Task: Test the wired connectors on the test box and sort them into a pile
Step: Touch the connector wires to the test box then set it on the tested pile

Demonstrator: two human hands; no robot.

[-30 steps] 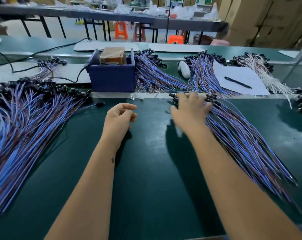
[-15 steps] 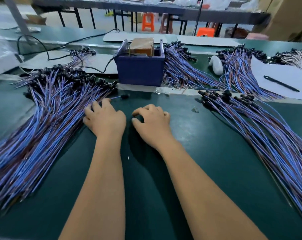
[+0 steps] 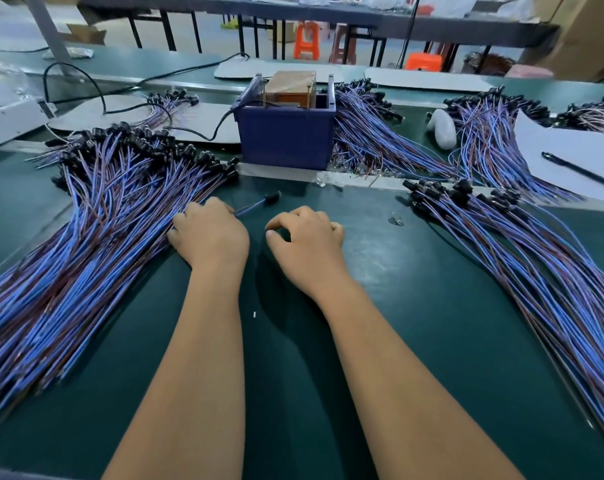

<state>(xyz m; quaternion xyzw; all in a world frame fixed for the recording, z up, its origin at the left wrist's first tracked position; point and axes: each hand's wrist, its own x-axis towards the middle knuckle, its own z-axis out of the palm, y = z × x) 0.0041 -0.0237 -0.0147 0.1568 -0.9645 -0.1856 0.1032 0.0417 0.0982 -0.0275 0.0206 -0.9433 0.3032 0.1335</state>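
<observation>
Head view: left hand (image 3: 209, 235) rests flat-fingered on the left wire pile (image 3: 86, 237); right hand (image 3: 305, 242) hovers loosely curled, empty, before the test box (image 3: 286, 136).

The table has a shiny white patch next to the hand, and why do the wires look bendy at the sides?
In the head view, the patch is glare from overhead light on the green table, just right of the right hand; a dark shadow sits between it and the left hand. The wide-angle lens curves the left wire pile and right wire pile near the edges, and far stools look soft.
</observation>
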